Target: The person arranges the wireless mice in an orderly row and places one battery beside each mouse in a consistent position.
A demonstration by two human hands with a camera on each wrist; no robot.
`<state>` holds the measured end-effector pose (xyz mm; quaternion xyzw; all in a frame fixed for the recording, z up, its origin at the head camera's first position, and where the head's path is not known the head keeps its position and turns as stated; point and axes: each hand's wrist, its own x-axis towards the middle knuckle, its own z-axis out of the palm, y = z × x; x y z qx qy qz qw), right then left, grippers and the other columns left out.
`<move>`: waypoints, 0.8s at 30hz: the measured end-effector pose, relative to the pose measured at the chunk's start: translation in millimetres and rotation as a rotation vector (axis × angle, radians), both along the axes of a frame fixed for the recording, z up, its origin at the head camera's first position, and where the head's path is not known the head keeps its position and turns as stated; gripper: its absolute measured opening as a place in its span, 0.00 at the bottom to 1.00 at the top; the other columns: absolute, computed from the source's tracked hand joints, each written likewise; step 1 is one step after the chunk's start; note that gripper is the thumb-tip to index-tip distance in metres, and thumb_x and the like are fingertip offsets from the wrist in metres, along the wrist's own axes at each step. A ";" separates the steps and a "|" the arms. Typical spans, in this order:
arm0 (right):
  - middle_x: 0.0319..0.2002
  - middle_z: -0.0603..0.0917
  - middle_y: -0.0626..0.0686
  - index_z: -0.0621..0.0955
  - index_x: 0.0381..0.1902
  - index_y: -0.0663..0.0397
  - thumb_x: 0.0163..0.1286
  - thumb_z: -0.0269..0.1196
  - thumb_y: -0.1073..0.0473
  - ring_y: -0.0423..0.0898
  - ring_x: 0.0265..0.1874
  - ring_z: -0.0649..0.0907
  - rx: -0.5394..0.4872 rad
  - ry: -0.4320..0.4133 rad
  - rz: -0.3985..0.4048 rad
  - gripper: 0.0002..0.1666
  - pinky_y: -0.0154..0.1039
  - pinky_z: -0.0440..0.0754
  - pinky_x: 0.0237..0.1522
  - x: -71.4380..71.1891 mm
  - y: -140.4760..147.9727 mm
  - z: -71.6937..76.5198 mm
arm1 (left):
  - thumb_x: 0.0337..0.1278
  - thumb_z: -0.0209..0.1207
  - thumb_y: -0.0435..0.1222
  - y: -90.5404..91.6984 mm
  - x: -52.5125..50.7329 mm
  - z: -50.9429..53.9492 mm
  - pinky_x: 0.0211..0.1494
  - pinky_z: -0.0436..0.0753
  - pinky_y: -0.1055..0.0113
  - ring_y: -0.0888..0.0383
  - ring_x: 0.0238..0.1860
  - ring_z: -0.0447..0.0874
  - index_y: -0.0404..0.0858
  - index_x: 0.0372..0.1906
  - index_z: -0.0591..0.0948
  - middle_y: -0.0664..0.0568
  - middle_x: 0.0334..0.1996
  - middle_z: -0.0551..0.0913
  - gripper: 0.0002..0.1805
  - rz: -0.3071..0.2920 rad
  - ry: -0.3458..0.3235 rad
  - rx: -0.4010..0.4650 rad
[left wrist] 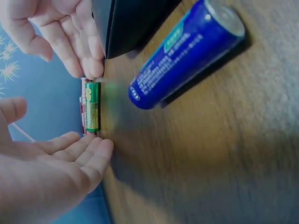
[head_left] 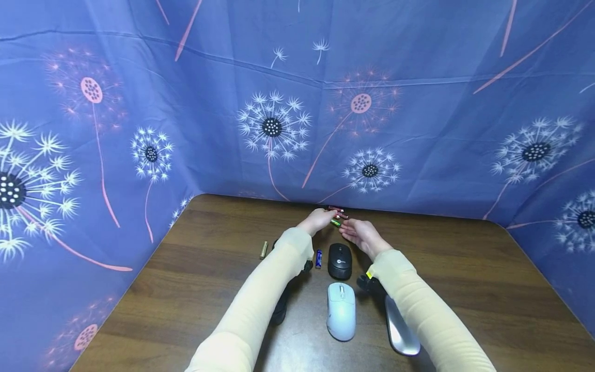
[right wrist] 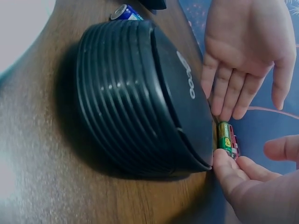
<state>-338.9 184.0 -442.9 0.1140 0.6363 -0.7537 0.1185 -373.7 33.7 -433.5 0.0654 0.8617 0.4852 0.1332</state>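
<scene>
A green battery [head_left: 335, 223] lies near the table's back edge, with several red batteries [head_left: 343, 216] right behind it. My left hand [head_left: 317, 220] is at the left end of this group and my right hand [head_left: 364, 236] at the right end. In the left wrist view the fingers of the left hand [left wrist: 60, 161] are extended, their tips by one end of the green battery [left wrist: 92, 106]. The right hand [right wrist: 261, 179] has its fingertips at the other end, fingers fairly straight. Whether the fingertips touch the batteries is hard to tell.
A black mouse [head_left: 340, 262] sits in front of the hands, beside a blue battery [head_left: 318, 259]. Closer stand a white mouse [head_left: 341, 311] and a silver mouse [head_left: 401, 330], partly under the right sleeve. A gold battery [head_left: 263, 250] lies left. The left sleeve covers part of a black object [head_left: 280, 310].
</scene>
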 end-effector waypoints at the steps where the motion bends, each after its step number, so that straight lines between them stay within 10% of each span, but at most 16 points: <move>1: 0.42 0.80 0.57 0.61 0.64 0.77 0.73 0.44 0.65 0.44 0.39 0.82 -0.005 -0.001 -0.002 0.26 0.43 0.70 0.63 -0.5 -0.5 -0.6 | 0.68 0.46 0.49 0.1 -1.2 -1.1 0.66 0.69 0.59 0.49 0.62 0.70 0.30 0.60 0.73 0.41 0.61 0.73 0.28 0.004 0.001 0.003; 14: 0.35 0.82 0.53 0.63 0.63 0.74 0.73 0.44 0.65 0.42 0.36 0.83 -0.035 -0.024 -0.017 0.23 0.40 0.73 0.61 -2.1 -3.7 -1.0 | 0.62 0.51 0.57 3.4 -30.9 -26.5 0.63 0.71 0.60 0.53 0.60 0.73 0.33 0.57 0.76 0.45 0.58 0.76 0.33 -0.006 0.002 -0.032; 24: 0.35 0.82 0.54 0.65 0.60 0.73 0.73 0.45 0.66 0.43 0.38 0.83 -0.034 -0.035 -0.015 0.22 0.43 0.68 0.65 2.2 -3.1 2.1 | 0.68 0.46 0.48 5.3 4.4 2.1 0.64 0.70 0.61 0.51 0.60 0.72 0.31 0.56 0.76 0.42 0.59 0.75 0.26 0.065 0.004 -0.043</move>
